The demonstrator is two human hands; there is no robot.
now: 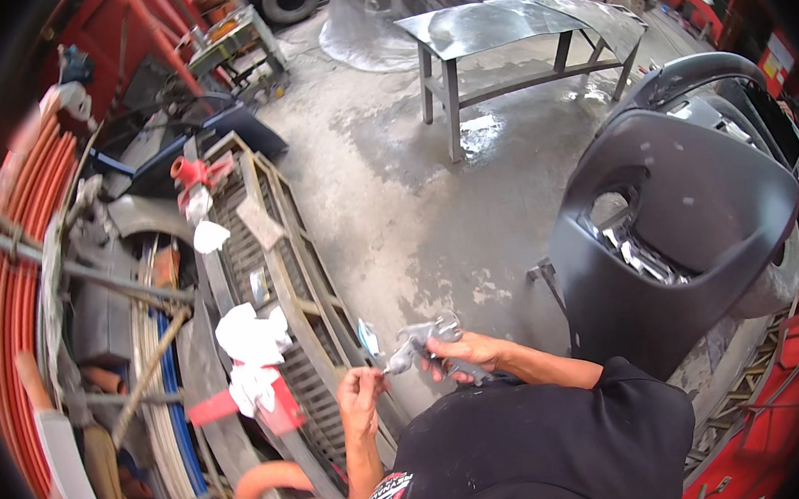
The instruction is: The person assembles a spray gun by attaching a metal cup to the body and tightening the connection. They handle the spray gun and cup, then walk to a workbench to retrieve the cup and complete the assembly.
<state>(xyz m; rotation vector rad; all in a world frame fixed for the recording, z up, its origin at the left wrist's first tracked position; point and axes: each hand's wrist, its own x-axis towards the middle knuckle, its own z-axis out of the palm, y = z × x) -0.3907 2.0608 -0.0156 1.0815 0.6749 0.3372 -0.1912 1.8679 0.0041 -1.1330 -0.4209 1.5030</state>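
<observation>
My right hand (467, 352) is wrapped round the grip of a grey metal spray gun (413, 338), held in front of my body. My left hand (361, 389) is closed in a pinch at the gun's left end, its fingertips meeting close to the tip there. Whatever they pinch is too small to make out. Just above the left hand, a small blue and white item (368, 337) shows against the grille-like panel (302, 323) on the left.
White crumpled paper (251, 336) lies on that panel. A dark car bumper or fender piece (686, 199) stands at the right. Farther back is a metal-topped table (495, 26) on a wet, patchy floor (414, 201). Orange pipes (19, 307) and long tubes line the left side.
</observation>
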